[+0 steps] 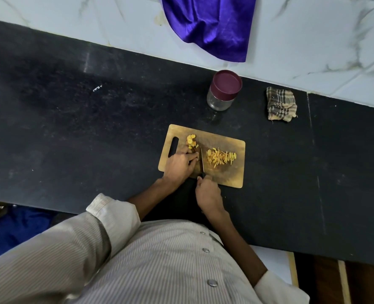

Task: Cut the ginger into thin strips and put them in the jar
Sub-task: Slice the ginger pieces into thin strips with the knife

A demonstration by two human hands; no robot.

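Note:
A wooden cutting board (230,174) lies on the black counter. On its left part sit yellow ginger slices (191,140); a pile of thin ginger strips (221,158) lies on its right part. My left hand (180,164) presses curled fingers down on ginger slices beside the blade. My right hand (208,190) grips the handle of a knife (201,160), whose blade points away from me between the slices and the strips. A glass jar (220,102) with a maroon lid (227,82) on it stands behind the board.
A checked rag (280,104) lies to the right of the jar. A purple cloth (210,25) hangs over the white marble wall behind the counter (83,119). The counter's front edge runs just below my forearms.

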